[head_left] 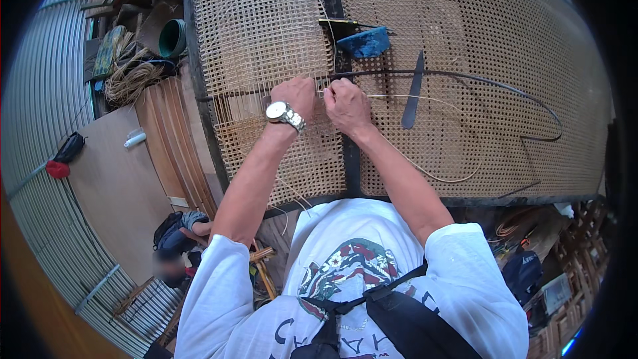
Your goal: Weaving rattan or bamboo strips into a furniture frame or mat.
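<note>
A large woven cane panel point(392, 0) in a dark frame lies before me, crossed by a dark bar. My left hand point(297, 98), with a metal watch point(282, 116) on its wrist, is closed low over loose strands in the left section; its fingertips are hidden. Just beside it, my right hand point(346, 103) pinches a thin pale cane strand point(458, 105), which loops out over the right section and back toward my forearm. Past both hands runs a long dark thin rod point(492, 80), curving at its right end. A flat grey blade-like strip point(413, 96) lies on the weave.
A blue flat piece point(364, 43) and a black-and-yellow tool point(339, 23) rest beyond my hands. Coiled cane point(131, 83) and a green bucket point(172, 38) stand at left. Another person point(183, 229) is at lower left. A dark backpack point(522, 270) sits at lower right.
</note>
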A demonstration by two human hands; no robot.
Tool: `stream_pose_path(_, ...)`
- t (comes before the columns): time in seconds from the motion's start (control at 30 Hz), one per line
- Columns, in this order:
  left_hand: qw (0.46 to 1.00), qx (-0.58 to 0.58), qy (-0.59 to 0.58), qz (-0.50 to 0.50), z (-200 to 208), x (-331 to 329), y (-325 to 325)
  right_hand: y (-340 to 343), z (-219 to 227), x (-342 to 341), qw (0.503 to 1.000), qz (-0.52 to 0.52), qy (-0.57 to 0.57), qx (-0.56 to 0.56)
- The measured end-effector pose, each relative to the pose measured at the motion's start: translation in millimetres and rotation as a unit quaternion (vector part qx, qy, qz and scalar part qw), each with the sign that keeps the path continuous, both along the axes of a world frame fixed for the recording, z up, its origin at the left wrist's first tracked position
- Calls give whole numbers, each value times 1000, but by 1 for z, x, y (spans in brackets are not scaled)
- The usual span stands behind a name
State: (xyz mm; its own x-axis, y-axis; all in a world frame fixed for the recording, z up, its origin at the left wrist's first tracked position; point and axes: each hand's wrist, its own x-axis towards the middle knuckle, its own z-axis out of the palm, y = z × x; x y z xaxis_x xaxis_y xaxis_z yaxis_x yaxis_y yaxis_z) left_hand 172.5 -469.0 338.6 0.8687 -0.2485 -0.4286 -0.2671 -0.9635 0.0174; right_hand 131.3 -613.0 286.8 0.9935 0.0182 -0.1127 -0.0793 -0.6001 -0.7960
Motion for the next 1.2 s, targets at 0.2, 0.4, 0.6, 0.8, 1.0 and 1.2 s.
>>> stream_pose_path(0.2,994,-17,96,50,-6,14,14,6,-4,-2,999,2,-27,-17)
stream_pose_path(0.4,974,-164,101,119,-17,13,31,10,-6,0,999,26,-41,-8)
stream_pose_path(0.6,964,-158,158,146,-2,14,27,8,-7,-1,1000,18,-1,5)
stream_pose_path(0.8,985,-144,-4,96,-9,-6,23,10,0,0,999,12,26,43)
stream_pose_path(1.0,966,-156,122,166,-1,2,27,17,-2,1,999,-8,20,41)
stream_pose_path(1.2,985,-159,-2,73,-9,-10,29,15,-1,-2,999,25,35,-2)
